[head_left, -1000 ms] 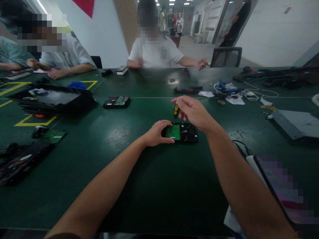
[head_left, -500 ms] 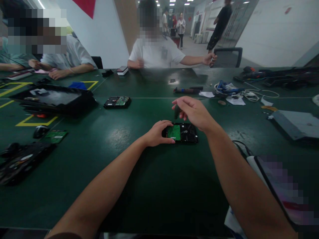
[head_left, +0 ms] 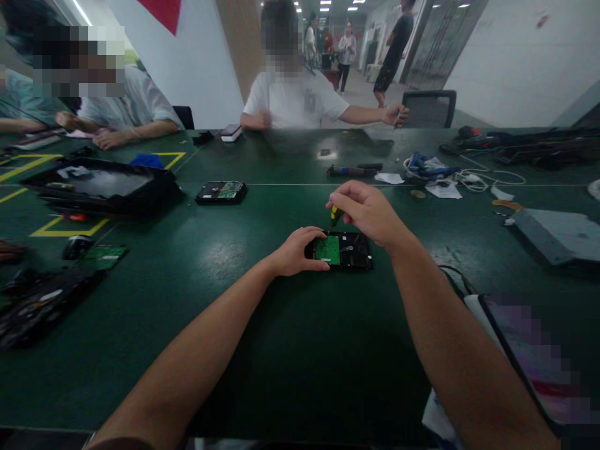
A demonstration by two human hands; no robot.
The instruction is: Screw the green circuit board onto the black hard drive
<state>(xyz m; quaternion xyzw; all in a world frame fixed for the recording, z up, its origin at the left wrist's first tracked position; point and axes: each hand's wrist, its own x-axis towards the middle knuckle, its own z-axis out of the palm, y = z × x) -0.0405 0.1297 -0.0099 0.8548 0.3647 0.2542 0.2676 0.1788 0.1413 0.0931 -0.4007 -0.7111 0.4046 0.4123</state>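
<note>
A black hard drive (head_left: 357,251) with a green circuit board (head_left: 327,250) facing up lies flat on the green table (head_left: 300,350). My left hand (head_left: 299,252) grips its left end, thumb on the near edge and fingers on the far edge. Above the drive, my right hand (head_left: 360,209) is closed around a screwdriver (head_left: 334,214) with a yellow and black handle, held upright. Its lower end points down at the far edge of the board; I cannot make out whether the tip touches.
A second hard drive (head_left: 220,192) lies farther left, near a black tray (head_left: 98,187). Loose parts (head_left: 47,303) are at far left. On the right are a metal case (head_left: 562,234), cables (head_left: 469,178) and a phone (head_left: 525,356). A co-worker (head_left: 300,100) sits opposite.
The fingers of my right hand have shifted on the screwdriver, and its yellow handle now shows. My left hand and the hard drive stay in place. At far left, another person's hand has appeared.
</note>
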